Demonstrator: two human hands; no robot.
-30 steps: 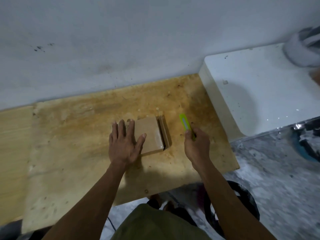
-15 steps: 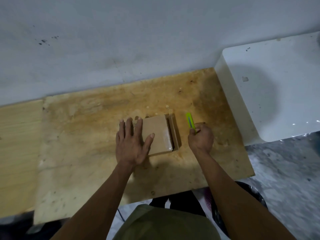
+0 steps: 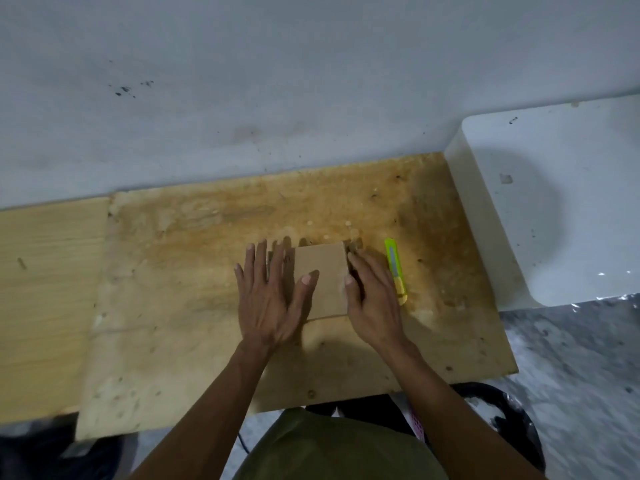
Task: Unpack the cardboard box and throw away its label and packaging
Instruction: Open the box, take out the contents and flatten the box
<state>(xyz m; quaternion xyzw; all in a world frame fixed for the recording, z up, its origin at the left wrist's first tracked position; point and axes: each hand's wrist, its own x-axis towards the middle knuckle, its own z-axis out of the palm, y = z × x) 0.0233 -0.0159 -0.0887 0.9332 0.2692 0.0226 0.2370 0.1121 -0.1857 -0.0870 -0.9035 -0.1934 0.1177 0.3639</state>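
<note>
A small flat brown cardboard box point(image 3: 322, 278) lies on the stained plywood table point(image 3: 207, 306). My left hand point(image 3: 270, 299) rests flat on the box's left side, fingers spread, thumb on the lid. My right hand point(image 3: 372, 299) lies against the box's right edge, its fingers over the side flap, which is hidden under them. A green-and-yellow utility knife point(image 3: 394, 268) lies on the table just right of my right hand, untouched.
A white block-like surface point(image 3: 554, 209) stands at the table's right end. A grey wall point(image 3: 277, 98) runs behind the table. A black bin with a liner point(image 3: 509, 420) sits on the floor below the table's front right corner.
My right hand put the utility knife down on the table and moved left onto the box's right edge. My left hand stayed on the box.
</note>
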